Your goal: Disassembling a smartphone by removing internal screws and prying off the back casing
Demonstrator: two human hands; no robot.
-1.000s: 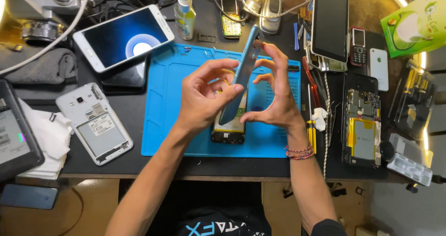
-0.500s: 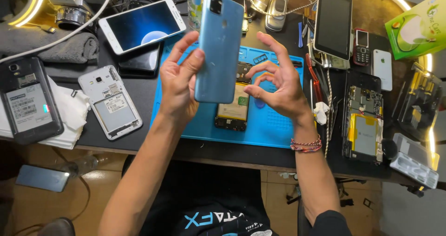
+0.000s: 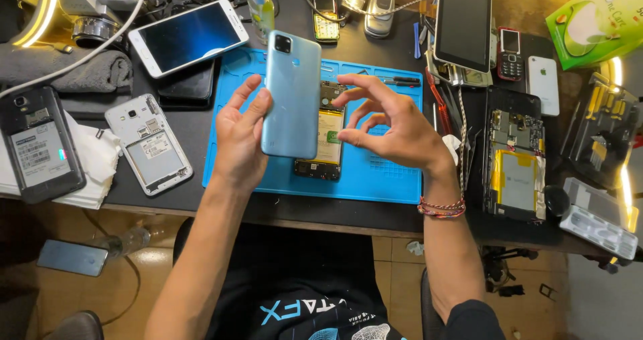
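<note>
I have the light-blue back cover (image 3: 292, 96) upright in my left hand (image 3: 240, 142), its camera corner at the top and its outer face toward me; the left fingers (image 3: 258, 109) press along its left edge with the thumb hidden behind it, so that hand is clamped on the cover. My right hand (image 3: 395, 129) hangs just to the right of the cover, not touching it as far as I can tell, its fingers (image 3: 358, 89) spread and curled with nothing between them. Directly beyond the fingers of both hands, partly hidden by the cover, the opened phone body (image 3: 327, 139) lies flat on the blue repair mat (image 3: 375, 173), its yellowish battery and circuit board showing. I judge the step in hand to be the cover held clear of the body, either just parted or about to be fitted; which of the two I cannot tell. The next move, as I see it, calls for a steady grip on the thin cover and keeping it clear of the exposed parts beneath. Left of my left fingers a white open-backed phone (image 3: 149, 144) lies on the tabletop (image 3: 335, 213), and right of my right fingers another gutted phone (image 3: 512, 156) lies face down with its battery showing.
</note>
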